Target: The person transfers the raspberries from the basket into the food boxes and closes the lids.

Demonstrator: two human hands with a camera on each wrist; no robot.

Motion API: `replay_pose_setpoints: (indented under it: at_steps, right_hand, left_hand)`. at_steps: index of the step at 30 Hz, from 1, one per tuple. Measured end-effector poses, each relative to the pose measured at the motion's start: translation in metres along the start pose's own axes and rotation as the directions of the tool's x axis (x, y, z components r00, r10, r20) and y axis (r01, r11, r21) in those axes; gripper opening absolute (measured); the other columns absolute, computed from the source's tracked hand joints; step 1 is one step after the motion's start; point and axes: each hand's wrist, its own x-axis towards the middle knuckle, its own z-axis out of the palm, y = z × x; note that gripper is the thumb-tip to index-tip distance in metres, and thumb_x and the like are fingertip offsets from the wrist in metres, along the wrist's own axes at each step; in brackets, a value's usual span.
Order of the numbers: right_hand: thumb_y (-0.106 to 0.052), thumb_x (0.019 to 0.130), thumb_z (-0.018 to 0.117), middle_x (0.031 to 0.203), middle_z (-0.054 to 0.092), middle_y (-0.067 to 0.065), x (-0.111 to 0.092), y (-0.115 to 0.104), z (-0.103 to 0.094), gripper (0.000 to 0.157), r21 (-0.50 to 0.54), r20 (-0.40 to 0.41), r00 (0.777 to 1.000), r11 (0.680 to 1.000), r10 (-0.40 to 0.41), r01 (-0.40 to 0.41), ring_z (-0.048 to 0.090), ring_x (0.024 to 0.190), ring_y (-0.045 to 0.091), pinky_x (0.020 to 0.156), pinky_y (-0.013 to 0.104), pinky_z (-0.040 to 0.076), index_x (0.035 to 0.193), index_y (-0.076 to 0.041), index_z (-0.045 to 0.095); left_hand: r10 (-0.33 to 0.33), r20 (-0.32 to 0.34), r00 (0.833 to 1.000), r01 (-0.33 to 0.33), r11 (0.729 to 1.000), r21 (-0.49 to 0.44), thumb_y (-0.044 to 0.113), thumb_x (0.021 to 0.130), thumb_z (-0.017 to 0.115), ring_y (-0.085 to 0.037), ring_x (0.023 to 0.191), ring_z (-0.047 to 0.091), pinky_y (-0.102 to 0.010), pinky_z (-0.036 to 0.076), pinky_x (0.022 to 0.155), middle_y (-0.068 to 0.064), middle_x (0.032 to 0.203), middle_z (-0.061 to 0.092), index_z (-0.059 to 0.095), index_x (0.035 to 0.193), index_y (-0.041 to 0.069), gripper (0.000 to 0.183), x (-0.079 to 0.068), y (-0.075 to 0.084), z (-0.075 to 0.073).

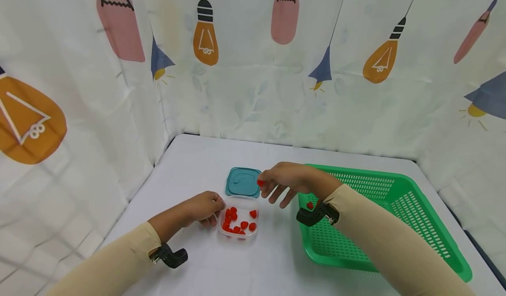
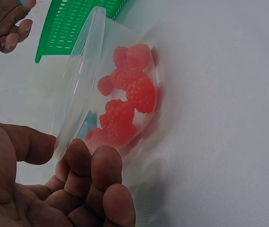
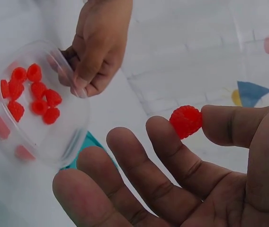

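Observation:
Between thumb and index finger my right hand [image 1: 288, 179] pinches a red raspberry [image 3: 186, 121], its other fingers spread. It hovers to the right of a clear plastic container [image 1: 238, 234], near the teal lid [image 1: 243, 182]. My left hand [image 1: 205, 207] pinches the container's left rim with thumb and fingers, seen close in the left wrist view. Several raspberries [image 2: 141, 94] lie loose inside the container, which stands upright on the white table. The lid lies flat just behind it.
A green perforated basket [image 1: 431, 212] stands on the right of the white table [image 1: 197, 160], under my right forearm. A raspberry [image 1: 310, 205] shows inside it; my arm hides part of the basket. A patterned curtain [image 1: 253, 102] hangs behind the table.

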Motion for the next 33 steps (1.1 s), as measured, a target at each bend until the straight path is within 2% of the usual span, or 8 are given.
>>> replay_pose_setpoints:
  at_steps: [7, 15, 22, 27, 33]
  right_hand:
    - [-0.037, 0.101, 0.06, 0.107, 0.073, 0.013, 0.007, -0.002, 0.014, 0.034, -0.02, 0.021, 1.0, 1.0, 0.005, -0.005, 0.071, 0.094, 0.032, 0.072, 0.047, 0.06, 0.107, -0.004, 0.07]
    - [-0.038, 0.1, 0.061, 0.112, 0.072, 0.017, 0.012, -0.001, 0.024, 0.034, -0.049, 0.038, 0.999, 0.999, 0.009, -0.007, 0.07, 0.101, 0.038, 0.071, 0.047, 0.06, 0.106, -0.005, 0.069]
    - [-0.04, 0.099, 0.063, 0.108, 0.072, 0.014, 0.013, 0.0, 0.03, 0.036, -0.085, 0.037, 0.999, 0.996, 0.02, -0.017, 0.071, 0.098, 0.035, 0.07, 0.046, 0.061, 0.105, -0.006, 0.072]
    - [-0.039, 0.098, 0.064, 0.106, 0.072, 0.013, 0.012, 0.002, 0.028, 0.035, -0.081, 0.023, 1.0, 0.997, 0.018, -0.016, 0.071, 0.098, 0.036, 0.071, 0.045, 0.06, 0.104, -0.005, 0.072]
    - [-0.04, 0.098, 0.064, 0.109, 0.073, 0.015, 0.009, 0.005, 0.015, 0.035, -0.075, -0.012, 1.0, 0.997, 0.016, -0.017, 0.072, 0.093, 0.032, 0.072, 0.045, 0.06, 0.106, -0.006, 0.073]
  left_hand:
    - [0.0, 0.001, 1.0, 0.0, 1.0, 0.004, 0.02, 0.102, 0.06, -0.026, 0.072, 0.064, -0.033, 0.054, 0.063, -0.011, 0.088, 0.063, 0.063, 0.105, 0.005, 0.016, 0.001, 0.002, 0.0]
    - [0.004, 0.007, 1.0, -0.004, 1.0, 0.004, 0.02, 0.103, 0.058, -0.026, 0.072, 0.062, -0.034, 0.053, 0.063, -0.011, 0.086, 0.063, 0.063, 0.102, 0.005, 0.016, 0.0, 0.001, 0.0]
    - [0.004, 0.0, 1.0, -0.004, 1.0, 0.009, 0.02, 0.102, 0.059, -0.026, 0.072, 0.062, -0.033, 0.053, 0.063, -0.011, 0.086, 0.062, 0.062, 0.104, 0.004, 0.017, -0.001, 0.001, 0.0]
    - [0.003, 0.007, 1.0, -0.003, 1.0, 0.0, 0.02, 0.102, 0.059, -0.026, 0.072, 0.063, -0.033, 0.053, 0.063, -0.011, 0.086, 0.063, 0.062, 0.104, 0.004, 0.016, 0.0, 0.0, 0.0]
    - [0.003, 0.009, 1.0, -0.003, 1.0, -0.003, 0.021, 0.101, 0.06, -0.026, 0.072, 0.063, -0.033, 0.053, 0.063, -0.011, 0.087, 0.063, 0.062, 0.105, 0.004, 0.017, 0.001, 0.0, 0.0]
